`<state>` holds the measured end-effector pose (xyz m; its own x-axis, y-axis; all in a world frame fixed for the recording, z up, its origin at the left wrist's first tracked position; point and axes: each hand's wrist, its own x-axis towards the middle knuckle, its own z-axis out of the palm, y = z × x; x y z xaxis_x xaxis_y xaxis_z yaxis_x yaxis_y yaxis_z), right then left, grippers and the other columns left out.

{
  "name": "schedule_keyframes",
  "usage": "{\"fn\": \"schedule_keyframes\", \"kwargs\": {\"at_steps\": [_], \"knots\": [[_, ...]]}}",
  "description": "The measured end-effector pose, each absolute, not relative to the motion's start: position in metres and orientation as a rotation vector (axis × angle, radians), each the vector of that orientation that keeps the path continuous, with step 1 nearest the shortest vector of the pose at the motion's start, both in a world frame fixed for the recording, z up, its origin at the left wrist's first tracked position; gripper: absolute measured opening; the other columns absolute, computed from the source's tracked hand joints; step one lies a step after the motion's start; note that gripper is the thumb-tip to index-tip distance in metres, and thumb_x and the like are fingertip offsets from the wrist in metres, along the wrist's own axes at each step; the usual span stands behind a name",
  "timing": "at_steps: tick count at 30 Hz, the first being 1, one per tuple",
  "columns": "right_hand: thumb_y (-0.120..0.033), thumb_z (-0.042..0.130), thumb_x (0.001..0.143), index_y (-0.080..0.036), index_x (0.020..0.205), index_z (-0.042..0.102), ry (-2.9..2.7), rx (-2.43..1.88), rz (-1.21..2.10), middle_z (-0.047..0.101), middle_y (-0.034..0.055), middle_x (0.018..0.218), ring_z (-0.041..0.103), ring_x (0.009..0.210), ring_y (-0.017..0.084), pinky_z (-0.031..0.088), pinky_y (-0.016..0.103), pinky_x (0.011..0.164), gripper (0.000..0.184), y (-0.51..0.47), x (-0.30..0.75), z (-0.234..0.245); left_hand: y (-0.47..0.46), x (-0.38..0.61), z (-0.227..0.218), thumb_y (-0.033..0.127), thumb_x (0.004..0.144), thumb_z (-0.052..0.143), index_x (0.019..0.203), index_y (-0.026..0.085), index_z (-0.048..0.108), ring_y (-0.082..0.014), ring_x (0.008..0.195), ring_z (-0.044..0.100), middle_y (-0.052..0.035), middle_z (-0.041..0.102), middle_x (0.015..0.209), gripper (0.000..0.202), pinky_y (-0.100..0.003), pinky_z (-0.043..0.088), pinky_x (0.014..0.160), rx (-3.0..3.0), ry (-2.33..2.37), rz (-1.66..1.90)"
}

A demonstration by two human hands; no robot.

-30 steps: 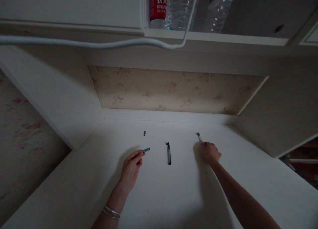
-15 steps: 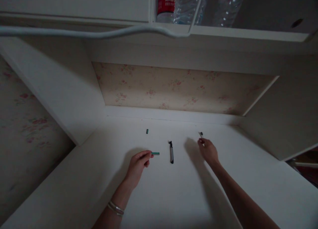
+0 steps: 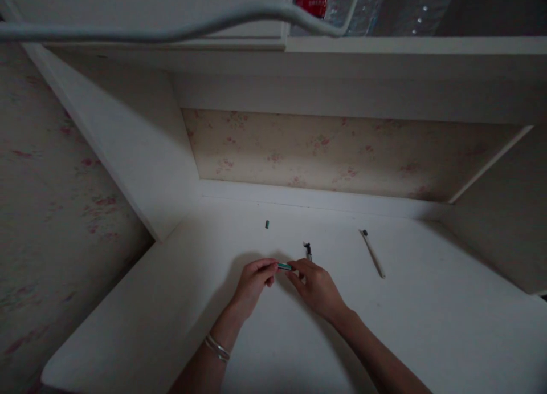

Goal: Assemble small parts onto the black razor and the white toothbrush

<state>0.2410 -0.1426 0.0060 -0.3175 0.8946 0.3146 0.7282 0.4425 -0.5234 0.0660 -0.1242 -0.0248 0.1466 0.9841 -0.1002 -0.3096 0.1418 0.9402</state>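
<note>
Both hands meet low at 6 o'clock on the white bench. The left hand pinches 1 end of a green tube and the right hand nips the other, spare fingers loosely curled. I'd say fingertips suit something this slim. It's short, teal, slightly glossy, and held level just off the surface. A black pen lies at 12 o'clock, a green cap at 11, and a white stick at 2.

We see a teal tube and a white desk. The wallpaper shows pink flowers on beige.
</note>
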Motion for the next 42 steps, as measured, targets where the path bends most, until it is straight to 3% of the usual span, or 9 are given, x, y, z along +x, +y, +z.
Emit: {"fn": "schedule_keyframes", "kwargs": {"at_steps": [7, 22, 28, 31, 37, 42], "knots": [[-0.027, 0.047, 0.093, -0.021, 0.104, 0.063, -2.161, -1.306, 0.224, 0.064, 0.0046, 0.09, 0.061, 0.076, 0.016, 0.047, 0.025, 0.069, 0.02, -0.148, 0.243, 0.007, -0.125, 0.067, -0.023, 0.031, 0.068, 0.073, 0.082, 0.011, 0.071, -0.0084, 0.056, 0.046, -0.0048, 0.063, 0.07, 0.025, -0.022, 0.032, 0.052, 0.894, 0.901, 1.143], [-0.036, 0.041, 0.095, -0.022, 0.102, 0.067, -2.067, -1.276, 0.361, 0.067, 0.0055, 0.089, 0.062, 0.074, 0.016, 0.048, 0.025, 0.068, 0.03, -0.151, 0.267, 0.011, -0.128, 0.071, -0.022, 0.034, 0.068, 0.072, 0.087, 0.012, 0.07, -0.008, 0.054, 0.047, -0.0075, 0.065, 0.079, 0.028, -0.022, 0.032, 0.051, 0.878, 0.903, 1.098], [-0.049, 0.047, 0.087, -0.019, 0.097, 0.069, -1.693, -1.7, 0.234, 0.069, 0.0059, 0.092, 0.063, 0.066, 0.017, 0.048, 0.026, 0.066, 0.039, -0.121, 0.35, -0.003, -0.126, 0.07, -0.024, 0.033, 0.068, 0.071, 0.089, 0.012, 0.068, -0.0081, 0.055, 0.048, -0.0089, 0.066, 0.082, 0.03, -0.022, 0.033, 0.051, 0.874, 0.978, 1.091], [-0.052, 0.048, 0.084, -0.023, 0.102, 0.069, -1.444, -2.101, 0.107, 0.07, 0.0038, 0.095, 0.065, 0.076, 0.019, 0.047, 0.026, 0.07, 0.04, -0.106, 0.404, -0.012, -0.128, 0.071, -0.022, 0.033, 0.066, 0.071, 0.088, 0.011, 0.068, -0.0087, 0.055, 0.048, -0.0099, 0.067, 0.082, 0.031, -0.023, 0.034, 0.052, 0.903, 0.989, 1.048], [-0.052, 0.047, 0.08, -0.021, 0.107, 0.07, -1.274, -2.407, 0.072, 0.069, 0.0135, 0.099, 0.064, 0.087, 0.033, 0.046, 0.036, 0.066, 0.047, -0.092, 0.475, -0.025, -0.129, 0.072, -0.022, 0.033, 0.067, 0.069, 0.086, 0.012, 0.068, -0.0095, 0.056, 0.047, -0.0096, 0.067, 0.082, 0.029, -0.023, 0.033, 0.052, 0.951, 1.014, 0.999], [-0.051, 0.046, 0.081, -0.025, 0.108, 0.07, -1.259, -2.545, 0.112, 0.07, 0.0156, 0.095, 0.065, 0.083, 0.034, 0.047, 0.036, 0.061, 0.045, -0.084, 0.494, -0.041, -0.126, 0.071, -0.026, 0.035, 0.067, 0.069, 0.086, 0.012, 0.069, -0.0091, 0.054, 0.046, -0.0091, 0.067, 0.081, 0.029, -0.023, 0.032, 0.051, 0.959, 1.036, 0.999]]}}
